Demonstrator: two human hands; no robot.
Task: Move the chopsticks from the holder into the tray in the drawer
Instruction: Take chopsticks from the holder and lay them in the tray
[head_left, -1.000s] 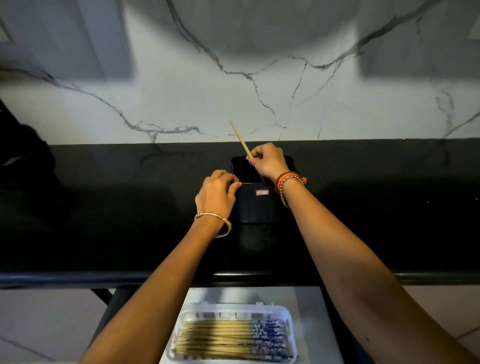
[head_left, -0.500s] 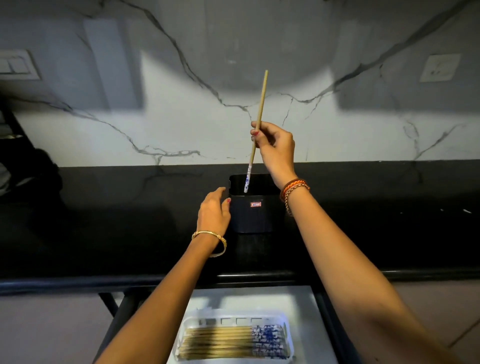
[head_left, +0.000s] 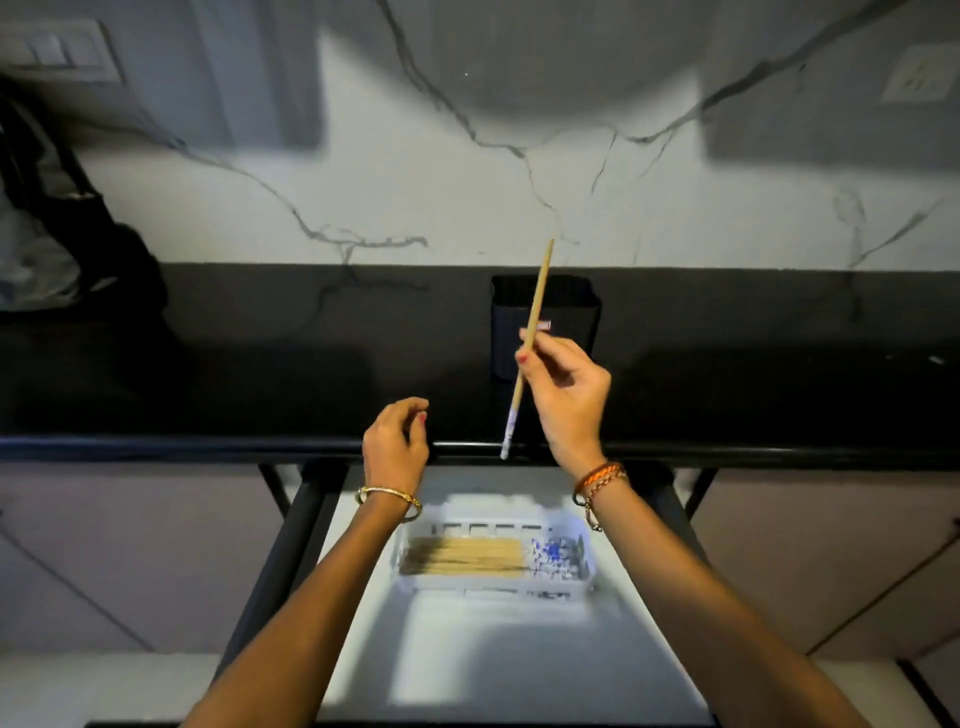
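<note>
One chopstick pinched in my right hand, left hand loosely curled, empty; tilted (painted end down), it could clip the tray rim and skid into the drawer.

Steeply tilted chopstick before black holder; others in tray.

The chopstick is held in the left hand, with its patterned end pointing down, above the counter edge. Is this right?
Not quite. The head view shows the chopstick in the right hand, not the left hand, which is empty. The rest holds: its patterned end points down, above the counter edge.
</note>
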